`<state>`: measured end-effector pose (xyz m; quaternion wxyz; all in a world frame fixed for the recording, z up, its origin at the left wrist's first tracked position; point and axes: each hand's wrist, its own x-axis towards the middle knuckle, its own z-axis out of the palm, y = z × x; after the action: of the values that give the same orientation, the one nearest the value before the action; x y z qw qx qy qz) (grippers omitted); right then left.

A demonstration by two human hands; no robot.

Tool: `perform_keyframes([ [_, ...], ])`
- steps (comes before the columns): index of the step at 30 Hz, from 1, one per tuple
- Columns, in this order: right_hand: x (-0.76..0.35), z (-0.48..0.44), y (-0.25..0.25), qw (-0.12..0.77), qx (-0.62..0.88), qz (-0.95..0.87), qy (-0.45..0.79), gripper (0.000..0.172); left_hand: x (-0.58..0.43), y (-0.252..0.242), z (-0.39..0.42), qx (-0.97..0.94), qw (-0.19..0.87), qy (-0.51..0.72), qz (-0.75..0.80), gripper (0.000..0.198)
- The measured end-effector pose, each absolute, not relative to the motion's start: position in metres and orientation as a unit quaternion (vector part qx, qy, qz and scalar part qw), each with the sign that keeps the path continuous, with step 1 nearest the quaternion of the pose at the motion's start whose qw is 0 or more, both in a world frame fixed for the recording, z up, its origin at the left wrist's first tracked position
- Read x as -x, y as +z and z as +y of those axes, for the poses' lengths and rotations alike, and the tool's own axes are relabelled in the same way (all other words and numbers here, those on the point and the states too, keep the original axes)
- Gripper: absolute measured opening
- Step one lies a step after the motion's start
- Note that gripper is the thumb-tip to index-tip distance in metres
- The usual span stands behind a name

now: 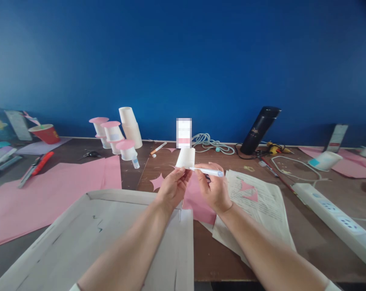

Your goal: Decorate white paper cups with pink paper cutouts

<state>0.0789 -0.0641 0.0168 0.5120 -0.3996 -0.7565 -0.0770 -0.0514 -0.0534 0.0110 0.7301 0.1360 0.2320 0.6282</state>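
My left hand (174,186) is closed around the lower part of a white paper cup (186,157), which is turned upside down. In my right hand (213,186) is a white pen (211,172), its tip pointing left and close to the cup's lower edge; whether it touches cannot be made out. Below my hands lies a pink paper sheet (198,200). Star-shaped pink scraps (157,182) are to the left of them. Just behind the cup stands a small upright panel (184,131), blurred by pixels.
Cups topped with pink discs (112,131) and a stack of cups (131,127) stand left. A box lid (128,226) lies at front left beside pink sheets (64,192). On the right are a black flask (259,130), printed paper (261,206) and a power strip (331,214).
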Motion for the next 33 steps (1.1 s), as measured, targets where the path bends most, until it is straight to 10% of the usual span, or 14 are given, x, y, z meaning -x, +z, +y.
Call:
perform_keyframes([
  [33, -0.0789, -0.0641, 0.0175, 0.532, 0.397, -0.743, -0.085, 0.014, 0.0529, 0.0075, -0.052, -0.112, 0.747, 0.606, 0.252, 0.008],
])
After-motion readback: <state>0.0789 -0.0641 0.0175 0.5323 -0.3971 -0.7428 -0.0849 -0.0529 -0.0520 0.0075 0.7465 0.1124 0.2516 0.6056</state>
